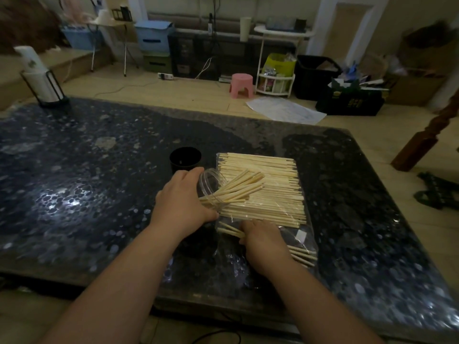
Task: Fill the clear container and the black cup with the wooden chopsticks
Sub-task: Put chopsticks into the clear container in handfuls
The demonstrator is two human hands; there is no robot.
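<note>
Now, left grip (pixel 183 202) around one tilted clear container (pixel 211 184), right grip (pixel 263 240) around a few chopsticks (pixel 229 229); one black cup (pixel 185 160) nearby.

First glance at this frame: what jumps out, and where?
The pale stack of wooden chopsticks on clear plastic stands out mid-table against the dark speckled table. At its left edge the left hand grips the tilted clear container, a fanned bundle poking from its mouth; the right hand holds a few loose chopsticks nearer the camera. The black cup stands just behind the left hand.
</note>
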